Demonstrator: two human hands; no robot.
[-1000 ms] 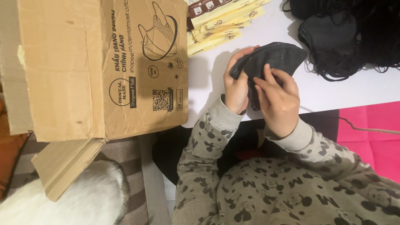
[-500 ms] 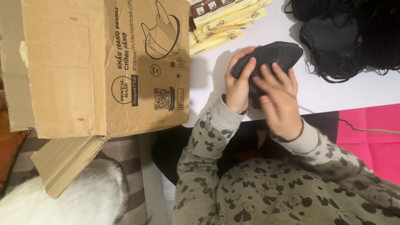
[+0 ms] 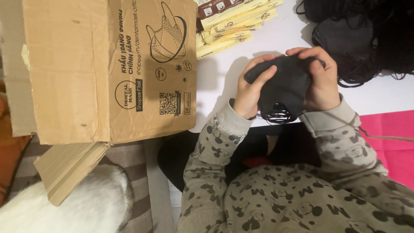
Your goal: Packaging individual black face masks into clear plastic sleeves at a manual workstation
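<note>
- White tabletop [image 3: 224, 77] under dim light, and right at its near edge both hands are busy with a soft black fabric face mask [image 3: 284, 84], held just above the surface.
- Left hand [image 3: 250, 92] is closed on the mask's left end, thumb laid over the top and fingers tucked beneath.
- Right hand [image 3: 321, 82] is curled around the right end, fingers wrapped over the upper rim; a grip at each end like this looks meant to keep the limp cloth folded flat.
- Thin black ear loops [image 3: 276, 115] dangle in a loose tangle below the mask, between the two wrists.
- Grey patterned sleeves [image 3: 340, 142] run back toward the camera from both hands.
- Moving outward to the far right corner: a heap of more black masks and loops [image 3: 358, 39], well apart from the hands.
- At the far edge lies a fanned stack of flat yellow paper packets [image 3: 233, 26], overlapping one another.
- Along the left edge stands a big brown cardboard box [image 3: 108, 69], a mask drawing on its side; one flap [image 3: 69, 166] hangs down, and I cannot tell what is inside.
- Beyond the right edge, a bright pink sheet [image 3: 392, 138].
</note>
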